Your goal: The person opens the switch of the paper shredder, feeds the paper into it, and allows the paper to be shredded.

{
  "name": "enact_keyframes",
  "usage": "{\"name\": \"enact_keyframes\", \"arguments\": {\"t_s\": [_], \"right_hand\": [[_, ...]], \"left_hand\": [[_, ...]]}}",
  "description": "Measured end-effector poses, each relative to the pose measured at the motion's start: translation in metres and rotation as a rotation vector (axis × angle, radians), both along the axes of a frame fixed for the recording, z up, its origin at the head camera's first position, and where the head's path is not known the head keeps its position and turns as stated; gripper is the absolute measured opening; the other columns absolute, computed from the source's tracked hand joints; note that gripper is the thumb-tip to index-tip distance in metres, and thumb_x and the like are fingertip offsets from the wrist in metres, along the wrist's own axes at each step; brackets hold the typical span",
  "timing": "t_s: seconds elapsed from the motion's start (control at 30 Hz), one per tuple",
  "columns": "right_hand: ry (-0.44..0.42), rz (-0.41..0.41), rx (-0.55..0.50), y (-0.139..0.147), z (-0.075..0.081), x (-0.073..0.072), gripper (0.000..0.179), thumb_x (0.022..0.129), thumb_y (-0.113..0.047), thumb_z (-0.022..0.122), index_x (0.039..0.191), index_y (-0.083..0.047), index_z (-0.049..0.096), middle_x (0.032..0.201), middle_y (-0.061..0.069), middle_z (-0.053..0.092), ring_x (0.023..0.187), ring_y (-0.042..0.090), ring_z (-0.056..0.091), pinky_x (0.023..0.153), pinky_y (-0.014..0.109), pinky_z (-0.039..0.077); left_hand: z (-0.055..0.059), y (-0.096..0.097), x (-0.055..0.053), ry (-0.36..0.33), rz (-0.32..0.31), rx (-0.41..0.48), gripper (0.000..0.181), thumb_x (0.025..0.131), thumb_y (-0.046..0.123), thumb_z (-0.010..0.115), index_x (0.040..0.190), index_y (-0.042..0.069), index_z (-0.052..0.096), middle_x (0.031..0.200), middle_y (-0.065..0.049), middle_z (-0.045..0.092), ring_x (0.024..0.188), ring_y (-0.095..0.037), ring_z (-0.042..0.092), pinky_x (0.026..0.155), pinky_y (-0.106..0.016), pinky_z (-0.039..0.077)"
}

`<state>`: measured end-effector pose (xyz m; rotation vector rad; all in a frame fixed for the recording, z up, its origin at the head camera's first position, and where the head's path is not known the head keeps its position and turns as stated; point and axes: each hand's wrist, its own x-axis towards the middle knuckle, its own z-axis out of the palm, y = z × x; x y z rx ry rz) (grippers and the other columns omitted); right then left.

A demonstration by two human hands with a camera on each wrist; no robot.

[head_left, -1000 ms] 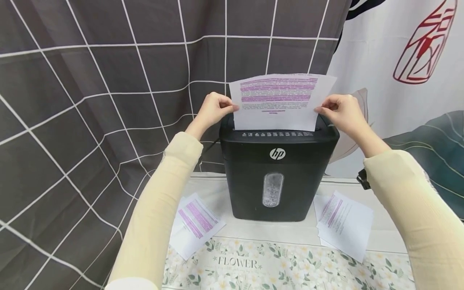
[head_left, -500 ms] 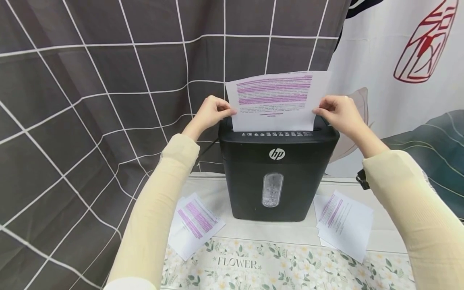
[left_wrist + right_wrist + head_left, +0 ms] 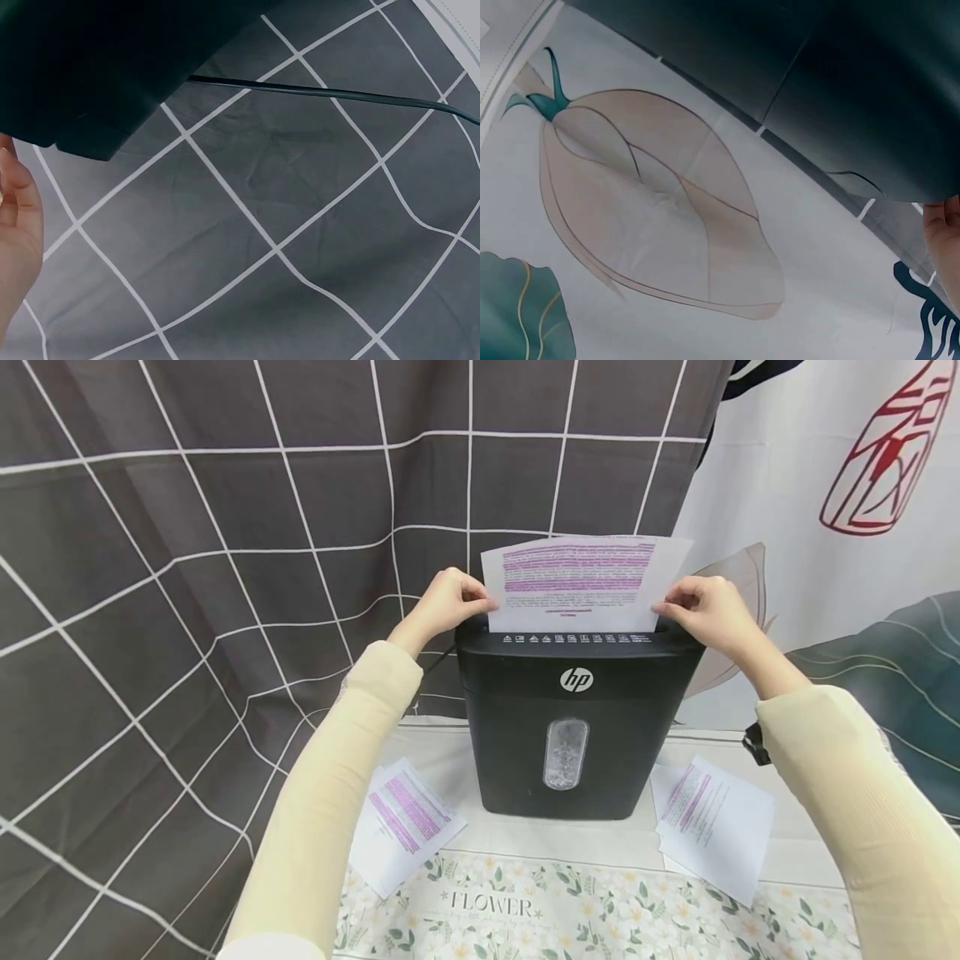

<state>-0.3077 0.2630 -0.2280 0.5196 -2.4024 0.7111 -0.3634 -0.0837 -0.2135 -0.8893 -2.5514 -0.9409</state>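
Note:
A printed sheet of paper (image 3: pixel 573 585) with purple highlighted lines stands upright in the top slot of a black HP paper shredder (image 3: pixel 517 735). Its lower edge is hidden inside the slot. My left hand (image 3: pixel 450 602) pinches the sheet's left edge between thumb and fingers, just above the shredder's top. On the opposite edge, my right hand (image 3: pixel 705 606) pinches the paper at about the same height. Only part of the left hand (image 3: pixel 19 225) appears in the left wrist view, beside the dark shredder body. The right wrist view catches a bit of the right hand (image 3: pixel 943 232) at its edge.
Highlighted papers (image 3: pixel 408 827) lie on the table left of the shredder, and more sheets (image 3: pixel 712 827) lie to its right. A floral mat (image 3: pixel 495 906) runs along the front. Behind hangs a dark grid curtain (image 3: pixel 300 510). A black cord (image 3: pixel 337 94) leaves the shredder's side.
The sheet has sunk lower into the shredder's slot, its top edge dropping. Both hands have gone down slightly with it, still pinching its edges.

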Motion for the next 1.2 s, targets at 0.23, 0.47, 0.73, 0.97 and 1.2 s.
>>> {"name": "enact_keyframes", "arguments": {"t_s": [0.23, 0.47, 0.73, 0.97, 1.2], "right_hand": [[-0.016, 0.016, 0.032, 0.005, -0.005, -0.001, 0.009, 0.081, -0.003, 0.071, 0.079, 0.005, 0.065, 0.072, 0.015, 0.060, 0.057, -0.002, 0.038, 0.053, 0.014, 0.030], [-0.044, 0.013, 0.063, 0.004, -0.009, 0.000, 0.009, 0.080, -0.004, 0.071, 0.077, 0.003, 0.066, 0.068, 0.012, 0.060, 0.055, -0.002, 0.039, 0.054, 0.018, 0.030], [-0.048, 0.023, 0.022, 0.005, -0.012, 0.000, 0.012, 0.082, -0.005, 0.070, 0.079, 0.005, 0.063, 0.068, 0.014, 0.060, 0.056, -0.003, 0.039, 0.055, 0.014, 0.031], [-0.024, 0.013, -0.005, 0.001, -0.009, 0.001, 0.017, 0.083, -0.007, 0.070, 0.075, 0.004, 0.059, 0.065, 0.013, 0.056, 0.056, 0.001, 0.037, 0.054, 0.016, 0.029], [-0.023, -0.009, -0.013, -0.003, -0.007, 0.003, 0.020, 0.085, -0.009, 0.069, 0.074, 0.004, 0.058, 0.062, 0.011, 0.053, 0.054, 0.002, 0.035, 0.050, 0.019, 0.028]], "left_hand": [[-0.004, 0.003, 0.000, 0.006, -0.008, -0.025, 0.013, 0.083, 0.013, 0.071, 0.082, 0.001, 0.075, 0.072, -0.009, 0.069, 0.058, -0.010, 0.047, 0.056, -0.018, 0.035], [-0.007, 0.004, 0.001, 0.012, -0.012, -0.115, 0.015, 0.084, 0.016, 0.071, 0.081, 0.002, 0.075, 0.073, -0.010, 0.069, 0.060, -0.012, 0.048, 0.057, -0.020, 0.034], [-0.015, 0.005, -0.001, -0.005, -0.017, -0.110, 0.016, 0.081, 0.016, 0.073, 0.072, 0.003, 0.070, 0.068, -0.006, 0.066, 0.060, -0.010, 0.048, 0.059, -0.019, 0.036], [-0.013, 0.006, 0.002, 0.007, -0.020, -0.072, 0.016, 0.082, 0.015, 0.072, 0.073, 0.002, 0.069, 0.064, -0.003, 0.060, 0.061, -0.011, 0.047, 0.058, -0.019, 0.035], [-0.015, 0.007, 0.003, 0.022, -0.029, -0.043, 0.018, 0.083, 0.015, 0.071, 0.072, 0.001, 0.067, 0.065, -0.005, 0.060, 0.062, -0.013, 0.048, 0.059, -0.019, 0.036]]}}
